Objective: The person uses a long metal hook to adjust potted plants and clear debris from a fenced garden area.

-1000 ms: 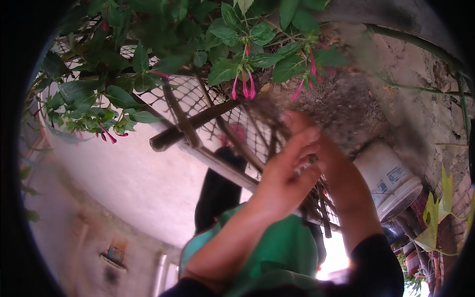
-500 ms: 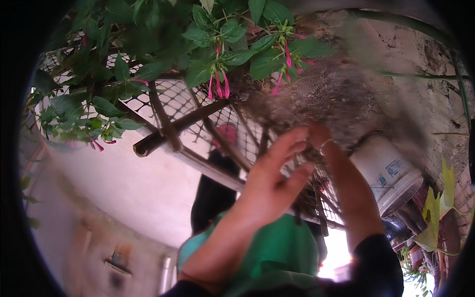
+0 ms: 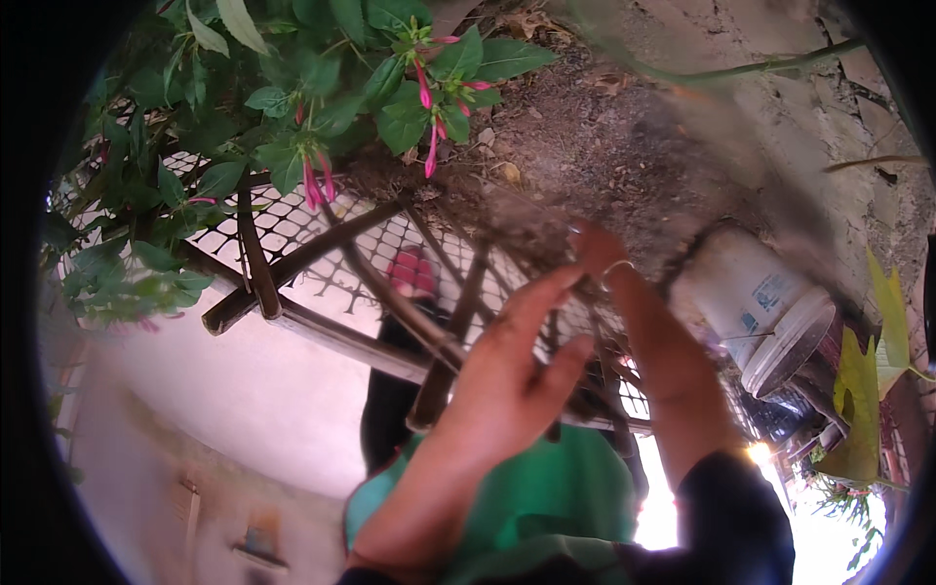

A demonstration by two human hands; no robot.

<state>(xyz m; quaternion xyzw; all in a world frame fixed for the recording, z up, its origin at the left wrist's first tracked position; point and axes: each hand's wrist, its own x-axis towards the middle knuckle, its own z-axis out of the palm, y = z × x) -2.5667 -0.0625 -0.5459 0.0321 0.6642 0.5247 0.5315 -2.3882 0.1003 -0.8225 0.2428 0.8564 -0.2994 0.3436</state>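
Crumbly brown soil (image 3: 595, 127), ahead of both hands. Crossed sticks (image 3: 392, 300), dark brown, straight, one blunt-ended, against black mesh (image 3: 283, 219), left of and beyond the left hand (image 3: 512, 375), its fingers extended, thumb apart; right hand (image 3: 600, 255) just beside those fingertips, blurred, grip cannot be told. White bucket (image 3: 746, 292), right of the right hand, bearing small blue printing, illegible.

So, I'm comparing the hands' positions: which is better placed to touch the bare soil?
Probably the right hand: it appears closer to the soil, while the left hand sits farther back.
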